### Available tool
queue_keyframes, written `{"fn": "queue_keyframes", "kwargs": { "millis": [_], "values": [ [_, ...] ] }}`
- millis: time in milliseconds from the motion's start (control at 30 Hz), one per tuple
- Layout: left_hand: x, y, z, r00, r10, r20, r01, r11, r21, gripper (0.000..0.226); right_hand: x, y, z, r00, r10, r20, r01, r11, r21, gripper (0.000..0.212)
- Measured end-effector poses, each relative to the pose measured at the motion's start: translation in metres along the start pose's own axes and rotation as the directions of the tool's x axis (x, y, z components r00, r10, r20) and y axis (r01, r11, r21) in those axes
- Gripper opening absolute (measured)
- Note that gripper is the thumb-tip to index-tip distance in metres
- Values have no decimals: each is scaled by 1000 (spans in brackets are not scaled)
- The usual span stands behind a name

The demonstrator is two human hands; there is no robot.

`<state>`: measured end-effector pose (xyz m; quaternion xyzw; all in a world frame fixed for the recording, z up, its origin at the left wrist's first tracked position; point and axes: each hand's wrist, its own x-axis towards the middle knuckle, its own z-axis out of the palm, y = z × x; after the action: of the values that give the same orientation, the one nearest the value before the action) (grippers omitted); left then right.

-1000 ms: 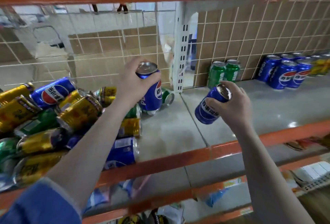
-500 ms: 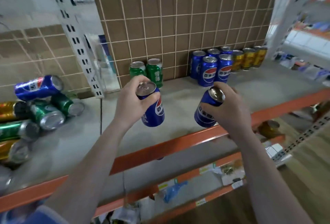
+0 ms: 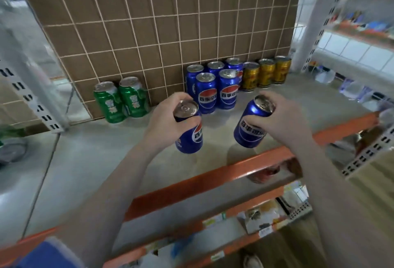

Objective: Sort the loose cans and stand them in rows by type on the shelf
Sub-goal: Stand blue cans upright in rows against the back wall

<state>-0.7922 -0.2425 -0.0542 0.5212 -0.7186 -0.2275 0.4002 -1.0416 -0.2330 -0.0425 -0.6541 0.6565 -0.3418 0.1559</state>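
A wire grid backed by brown board closes the shelf's rear edge. Pale slotted uprights stand at its corners. Lower tiers hold blurred packets.

I see a blue can with a red, white and blue roundel in my left hand; the can in my right hand is the same blue, with a white-lettered dark band; five standing blue cans carry that roundel; two green cans bear pale lettering; three cans are gold with dark markings; the shelf is grey, its front rail orange; behind, a white wire grid over brown board.
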Motion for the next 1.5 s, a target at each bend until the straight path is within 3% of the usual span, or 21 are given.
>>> {"fn": "queue_keyframes", "kwargs": {
  "millis": [100, 200, 367, 600, 1133, 1500],
  "values": [
    [22, 13, 39, 1000, -20, -22, 20, 1000, 5, 40, 42, 35, -27, 991, -67, 112, 68, 998, 1, 64],
    [40, 28, 76, 997, -53, -48, 53, 999, -2, 42, 82, 61, -57, 965, -164, 204, 189, 976, -108, 64],
    [54, 47, 110, 991, -127, -53, 127, 992, -6, 47, 143, 83, -75, 852, -316, 417, 399, 908, -128, 63],
    [68, 55, 125, 992, -106, -68, 107, 994, 8, 50, 193, 84, -57, 726, -410, 552, 537, 839, -83, 64],
    [72, 51, 117, 992, -124, 8, 124, 992, -7, 54, 232, 42, -19, 558, -518, 648, 753, 644, -133, 71],
    [78, 51, 114, 992, -114, 55, 115, 993, -21, 55, 235, 50, -1, 616, -515, 596, 725, 666, -174, 74]
  ]
}}
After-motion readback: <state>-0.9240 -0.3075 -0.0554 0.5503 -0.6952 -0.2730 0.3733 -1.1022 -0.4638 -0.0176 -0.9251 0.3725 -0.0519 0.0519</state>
